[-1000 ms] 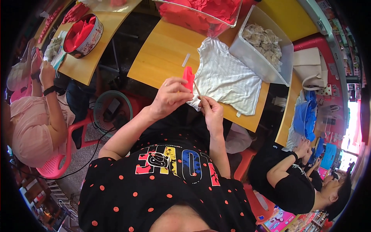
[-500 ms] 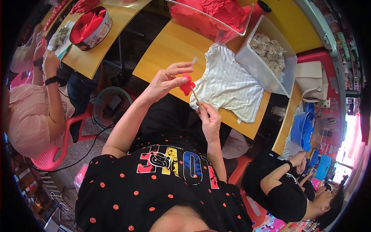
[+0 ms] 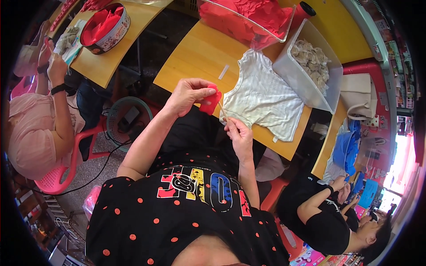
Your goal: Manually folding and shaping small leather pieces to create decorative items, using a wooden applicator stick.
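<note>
Yellow desk, hands raised just above its edge.
My left hand now pinches the red piece lower, nearer my right hand, whose fingers clasp a thin stick.

Black short-sleeved T-shirt here, scattered all over with small orange-red dots. Across the chest runs a band of big block letters in red, yellow and blue, with a round cartoon motif among them. Both forearms bare, no watch, no bracelet, no rings showing on the fingers.
</note>
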Demonstrator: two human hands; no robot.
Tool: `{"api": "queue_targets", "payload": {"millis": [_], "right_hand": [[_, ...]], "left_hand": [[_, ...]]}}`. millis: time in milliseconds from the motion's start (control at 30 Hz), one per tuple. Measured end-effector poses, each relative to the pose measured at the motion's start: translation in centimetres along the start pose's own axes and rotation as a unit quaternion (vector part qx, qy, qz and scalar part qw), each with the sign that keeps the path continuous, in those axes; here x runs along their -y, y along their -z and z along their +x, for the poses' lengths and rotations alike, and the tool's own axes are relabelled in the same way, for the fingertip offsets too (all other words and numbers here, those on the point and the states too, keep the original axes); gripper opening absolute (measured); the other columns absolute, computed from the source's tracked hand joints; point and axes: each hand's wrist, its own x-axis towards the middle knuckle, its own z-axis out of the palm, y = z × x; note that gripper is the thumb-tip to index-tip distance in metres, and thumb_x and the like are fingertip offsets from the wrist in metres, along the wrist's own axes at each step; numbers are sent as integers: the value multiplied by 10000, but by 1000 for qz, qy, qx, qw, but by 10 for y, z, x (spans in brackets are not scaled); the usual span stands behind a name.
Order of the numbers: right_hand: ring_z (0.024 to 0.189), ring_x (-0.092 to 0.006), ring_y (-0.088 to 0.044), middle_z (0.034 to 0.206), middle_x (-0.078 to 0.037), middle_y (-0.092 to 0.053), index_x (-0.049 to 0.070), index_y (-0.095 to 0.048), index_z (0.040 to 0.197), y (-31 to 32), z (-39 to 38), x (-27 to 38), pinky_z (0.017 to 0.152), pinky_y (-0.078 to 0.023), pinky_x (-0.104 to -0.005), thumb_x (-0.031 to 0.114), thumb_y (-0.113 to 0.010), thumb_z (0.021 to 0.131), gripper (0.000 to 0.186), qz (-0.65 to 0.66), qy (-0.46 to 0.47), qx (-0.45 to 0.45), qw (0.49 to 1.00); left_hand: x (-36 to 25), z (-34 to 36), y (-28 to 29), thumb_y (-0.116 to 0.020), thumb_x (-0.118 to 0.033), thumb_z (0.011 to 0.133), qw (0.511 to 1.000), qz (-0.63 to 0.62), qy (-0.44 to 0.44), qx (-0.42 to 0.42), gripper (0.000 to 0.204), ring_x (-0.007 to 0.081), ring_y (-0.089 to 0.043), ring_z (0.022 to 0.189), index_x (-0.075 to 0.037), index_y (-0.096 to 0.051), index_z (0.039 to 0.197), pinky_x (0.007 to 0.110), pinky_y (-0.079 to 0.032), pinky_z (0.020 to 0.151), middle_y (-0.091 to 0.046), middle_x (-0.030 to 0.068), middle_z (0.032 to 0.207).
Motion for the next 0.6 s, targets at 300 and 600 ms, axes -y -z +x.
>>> {"api": "queue_targets", "payload": {"millis": [300, 600], "right_hand": [[542, -9, -385, 732, 16, -526, -31, -626, 1036, -13, -5, -14, 464, -277, -150, 138, -526, 951, 214, 174, -23, -2, 985], [532, -8, -369, 726, 24, -514, -27, -618, 1047, -9, 0, -14, 455, -259, -151, 147, -525, 953, 218, 145, -62, 26, 987]], "left_hand": [[12, 4, 7, -671, -137, 851, 985, -165, 53, 8, 223, 150, -657, 818, 16, -648, 1012, 254, -560, 710, -670, 88, 914], [15, 6, 1, -638, -203, 882, 990, -125, 70, -4, 203, 148, -654, 827, -24, -642, 979, 263, -559, 709, -667, 76, 923]]}}
